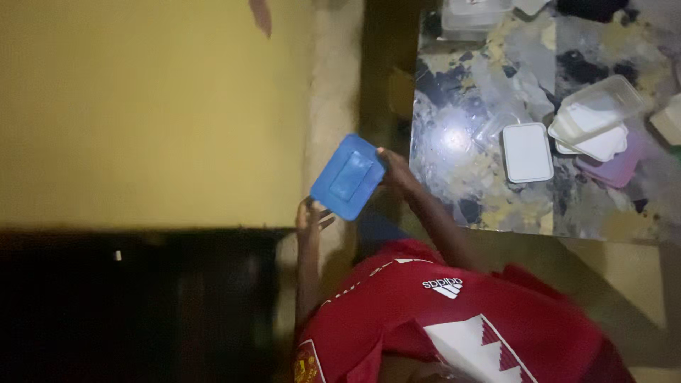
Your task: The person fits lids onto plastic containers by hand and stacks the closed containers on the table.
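Holding a blue rectangular lid (348, 177) in the air beside the marbled worktop (461, 184), the right hand (396, 174) pinches one edge while the left hand (310, 215) supports the opposite corner, fingers loosely spread. With so shallow a grip, the lid could slip and fall to the floor.

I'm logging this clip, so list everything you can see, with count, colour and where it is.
lid: one, blue, rectangular, held in the air between both hands
table: one, marbled grey, black and yellow, upper right
white lid: one, flat on the table
clear tubs: a few, nested, right of the white lid
purple lid: one, under the tubs
wall: yellow, left
red shirt: one, bottom
left hand: at the blue lid's lower edge
right hand: gripping its right edge
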